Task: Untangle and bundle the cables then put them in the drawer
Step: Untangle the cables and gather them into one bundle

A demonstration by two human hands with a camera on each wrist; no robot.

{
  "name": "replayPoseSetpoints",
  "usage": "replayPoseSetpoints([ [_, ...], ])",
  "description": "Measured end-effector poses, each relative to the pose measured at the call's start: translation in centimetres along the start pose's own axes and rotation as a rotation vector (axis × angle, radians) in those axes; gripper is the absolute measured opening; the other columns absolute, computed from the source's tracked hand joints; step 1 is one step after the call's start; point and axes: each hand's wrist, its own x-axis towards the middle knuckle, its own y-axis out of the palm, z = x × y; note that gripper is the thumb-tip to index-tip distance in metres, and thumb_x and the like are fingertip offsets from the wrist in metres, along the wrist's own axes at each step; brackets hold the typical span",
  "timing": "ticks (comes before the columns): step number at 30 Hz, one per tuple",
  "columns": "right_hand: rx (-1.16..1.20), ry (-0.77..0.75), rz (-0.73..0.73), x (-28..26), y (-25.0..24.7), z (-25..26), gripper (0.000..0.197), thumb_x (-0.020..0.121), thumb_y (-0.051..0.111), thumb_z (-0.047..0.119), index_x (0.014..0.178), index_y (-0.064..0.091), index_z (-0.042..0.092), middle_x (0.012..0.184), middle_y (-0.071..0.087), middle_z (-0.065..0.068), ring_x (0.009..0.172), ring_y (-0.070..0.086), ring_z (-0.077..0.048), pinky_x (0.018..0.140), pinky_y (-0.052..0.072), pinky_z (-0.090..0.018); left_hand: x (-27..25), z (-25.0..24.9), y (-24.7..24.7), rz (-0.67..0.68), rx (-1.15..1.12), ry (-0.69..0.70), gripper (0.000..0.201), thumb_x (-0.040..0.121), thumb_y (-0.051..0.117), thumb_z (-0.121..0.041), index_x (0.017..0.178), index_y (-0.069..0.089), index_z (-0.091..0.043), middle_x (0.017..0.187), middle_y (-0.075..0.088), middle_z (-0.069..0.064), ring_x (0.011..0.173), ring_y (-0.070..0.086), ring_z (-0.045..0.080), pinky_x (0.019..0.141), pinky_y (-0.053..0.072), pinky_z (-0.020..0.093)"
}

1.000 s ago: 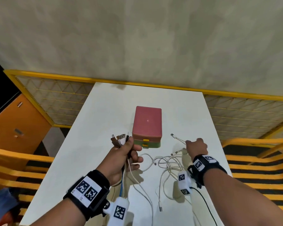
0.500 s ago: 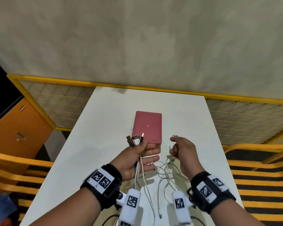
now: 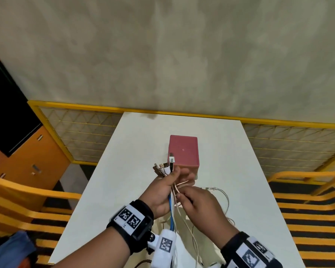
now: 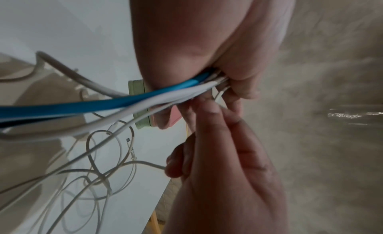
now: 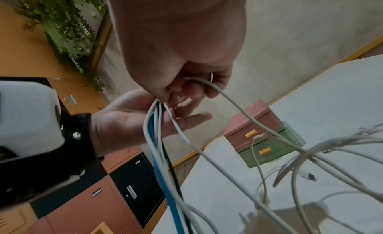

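My left hand (image 3: 173, 176) grips a bundle of cables upright above the white table (image 3: 122, 171), its plug ends (image 3: 165, 167) fanning out above the fist. A blue cable (image 3: 171, 207) and white ones hang down from it. My right hand (image 3: 182, 196) is right beside it and pinches one thin white cable (image 5: 228, 99) just below the left fingers. More tangled white cables (image 3: 223, 196) lie on the table to the right. The small drawer box (image 3: 184, 150) stands just behind the hands; in the right wrist view its pink and green drawers (image 5: 257, 136) look shut.
Yellow mesh railings (image 3: 81, 136) run behind and beside the table. Orange and black lockers (image 3: 17, 132) stand at the left, yellow slatted benches (image 3: 307, 209) on both sides. A plain wall rises behind the table.
My right hand came in from the table's right side and now meets the left hand at the bundle. The left hand stayed closed on the cables and shifted a little right.
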Motion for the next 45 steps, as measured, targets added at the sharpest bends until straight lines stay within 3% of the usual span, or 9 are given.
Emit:
replayPoseSetpoints([
  [5, 0.054, 0.057, -0.071, -1.3, 0.9, 0.8, 0.014, 0.088, 0.061, 0.033, 0.098, 0.068, 0.027, 0.094, 0.057, 0.012, 0.092, 0.053, -0.005, 0.079, 0.044, -0.023, -2.3, -1.1, -1.0, -0.105, -0.072, 0.094, 0.029, 0.098, 0.052, -0.027, 0.091, 0.067, -0.002, 0.058, 0.065, 0.008, 0.092, 0.073, 0.030, 0.087, 0.049, 0.041],
  [9, 0.444, 0.527, -0.023, -2.3, 0.7, 1.3, 0.034, 0.091, 0.059, 0.043, 0.070, 0.057, 0.017, 0.074, 0.060, 0.006, 0.071, 0.054, -0.015, 0.067, 0.039, -0.027, -3.8, -1.8, -1.9, -0.184, -0.073, 0.189, 0.030, 0.100, 0.050, -0.026, 0.095, 0.066, -0.001, 0.052, 0.050, 0.005, 0.079, 0.075, 0.026, 0.094, 0.049, 0.045],
  [15, 1.258, 1.109, 0.240, -2.0, 2.7, 2.1, 0.037, 0.091, 0.056, 0.046, 0.084, 0.065, 0.012, 0.068, 0.060, -0.005, 0.050, 0.051, -0.014, 0.046, 0.040, -0.023, -5.3, -0.4, -2.3, -0.133, -0.009, 0.101, 0.031, 0.101, 0.049, -0.025, 0.097, 0.064, 0.002, 0.048, 0.042, 0.005, 0.049, 0.058, 0.020, 0.073, 0.058, 0.045],
  [24, 1.564, 1.084, -0.012, 4.6, 0.3, 0.1, 0.027, 0.096, 0.046, 0.022, 0.076, 0.060, 0.010, 0.059, 0.065, -0.004, 0.047, 0.063, -0.017, 0.071, 0.047, -0.035, -9.0, 3.1, -9.2, -0.088, 0.511, -0.221, 0.029, 0.093, 0.064, -0.029, 0.085, 0.066, -0.001, 0.046, 0.033, 0.004, 0.039, 0.041, 0.018, 0.046, 0.038, 0.026],
  [28, 1.513, 1.097, -0.087, 7.1, -1.8, -2.1, 0.032, 0.102, 0.040, 0.020, 0.077, 0.058, 0.010, 0.052, 0.062, 0.000, 0.041, 0.058, -0.013, 0.062, 0.045, -0.029, -12.1, 3.1, -12.4, -0.014, 1.096, -0.280, 0.044, 0.070, 0.077, -0.061, 0.098, 0.067, -0.028, 0.078, 0.067, -0.012, 0.082, 0.065, 0.008, 0.080, 0.048, 0.010],
  [32, 1.393, 1.038, 0.015, 6.6, -0.2, -1.5, 0.025, 0.103, 0.041, 0.021, 0.088, 0.059, 0.014, 0.060, 0.068, -0.003, 0.052, 0.065, -0.016, 0.063, 0.047, -0.031, -12.3, 0.9, -11.4, -0.003, 0.908, -0.160, 0.016, 0.086, 0.074, -0.036, 0.088, 0.072, -0.020, 0.059, 0.060, -0.003, 0.046, 0.057, 0.005, 0.055, 0.048, 0.018],
  [36, 1.349, 0.959, 0.162, 4.4, 2.9, 1.5, 0.026, 0.104, 0.042, 0.029, 0.106, 0.062, 0.012, 0.093, 0.076, -0.011, 0.092, 0.070, -0.025, 0.074, 0.050, -0.038, -8.7, -1.5, -7.8, -0.168, 0.651, 0.106, 0.021, 0.098, 0.059, -0.021, 0.093, 0.070, -0.004, 0.066, 0.059, 0.003, 0.042, 0.037, 0.014, 0.041, 0.030, 0.022],
  [42, 1.576, 0.868, 0.250, 3.4, 4.8, 4.3, 0.042, 0.099, 0.040, 0.045, 0.091, 0.064, 0.012, 0.087, 0.073, -0.011, 0.079, 0.066, -0.025, 0.075, 0.048, -0.041, -5.4, -1.1, -3.0, -0.196, 0.556, 0.191, 0.010, 0.091, 0.061, 0.003, 0.090, 0.066, -0.006, 0.051, 0.060, -0.007, 0.036, 0.049, 0.003, 0.036, 0.032, 0.012],
  [45, 1.586, 0.903, 0.219, 3.9, 4.0, 3.5, 0.038, 0.092, 0.058, 0.042, 0.113, 0.059, 0.011, 0.087, 0.060, -0.014, 0.082, 0.060, -0.027, 0.076, 0.051, -0.041, -5.3, -0.3, -4.1, -0.146, 0.629, 0.124, 0.010, 0.085, 0.065, 0.003, 0.087, 0.067, -0.007, 0.052, 0.047, -0.003, 0.038, 0.033, 0.009, 0.041, 0.023, 0.017],
])
